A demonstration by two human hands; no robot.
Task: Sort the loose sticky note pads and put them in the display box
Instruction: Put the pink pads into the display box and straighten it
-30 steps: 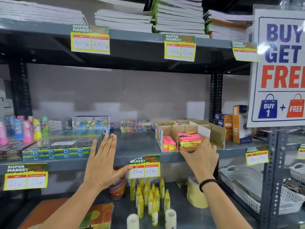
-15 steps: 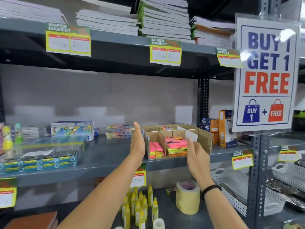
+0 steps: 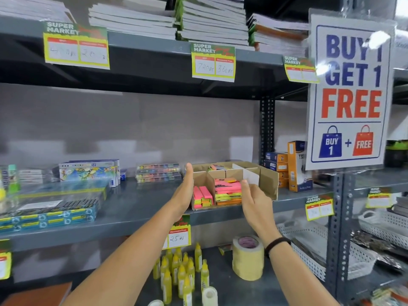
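The cardboard display box (image 3: 268,181) stands on the middle shelf, split into compartments. A stack of pink, yellow and orange sticky note pads (image 3: 227,192) fills its front middle compartment. Narrower pink and yellow pads (image 3: 202,197) sit in the front left compartment, and more pads (image 3: 217,167) show in a back one. My left hand (image 3: 184,193) lies flat against the box's left wall with its fingers straight. My right hand (image 3: 254,200) is at the box's front, its fingertips touching the divider just right of the big stack. Neither hand holds a pad.
The grey shelf (image 3: 141,208) also holds marker packs (image 3: 50,212) at the left, a colourful box (image 3: 88,172) and slim cases (image 3: 157,172) behind, and orange and blue boxes (image 3: 297,166) at the right. Below stand yellow glue bottles (image 3: 181,272), a tape roll (image 3: 248,257) and a white basket (image 3: 309,250).
My left hand has swung right from over the open shelf to the box's left wall. My right hand has slid from the pad stack to the divider beside it. The view has shifted right.
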